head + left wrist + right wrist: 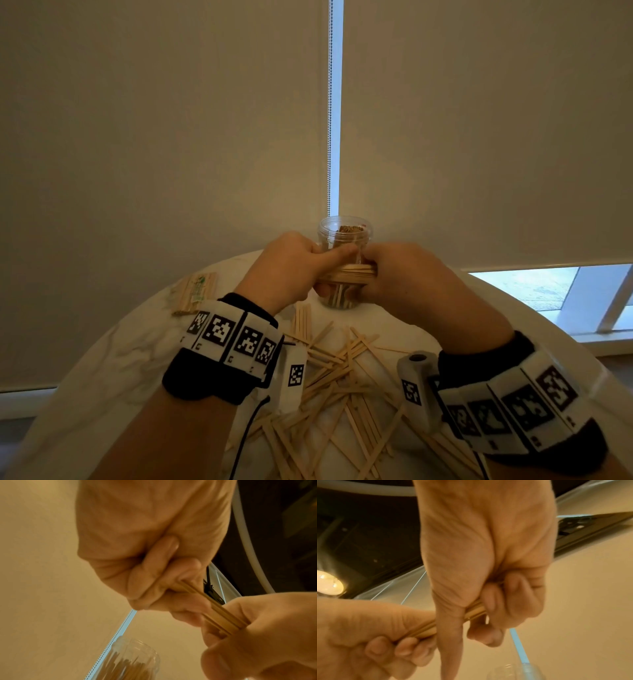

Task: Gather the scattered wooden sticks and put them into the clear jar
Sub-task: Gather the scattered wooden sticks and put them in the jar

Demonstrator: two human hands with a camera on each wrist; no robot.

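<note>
Held level between both hands, just in front of the clear jar [345, 236]: a small bundle of wooden sticks [352, 273], raised above the counter [137, 342]. Left hand [291, 270] curled round one end of the bundle, thumb laid along the top; right hand [400, 277] curled round the other end, fingers [489, 601] wrapped over the wood. Seen from the left wrist, sticks [221, 614] lay flat against each other, edges aligned, running from one fist into the other.

Stood toward the far edge of the counter: the jar, round, transparent plastic by the look, threaded at the neck, already packed with upright sticks. Spread over the near middle of the counter, reaching to the near edge: a loose heap of sticks [342, 387], crossed at all angles. Lay toward the far left edge: a wrapped pack of sticks [197, 291] with a green-printed label.

Judged light, thin and stiff, with smooth pale flat faces likely to slide on one another; prone to fanning out or slipping from a slack hold, and liable to snap if bent. Best taken as a squared bundle, gripped near both ends, then tipped upright with one end aimed at the mouth. Jar judged light too, easily knocked over by a careless push; room inside looked limited. Counter top pale, rounded, faintly marbled.
</note>
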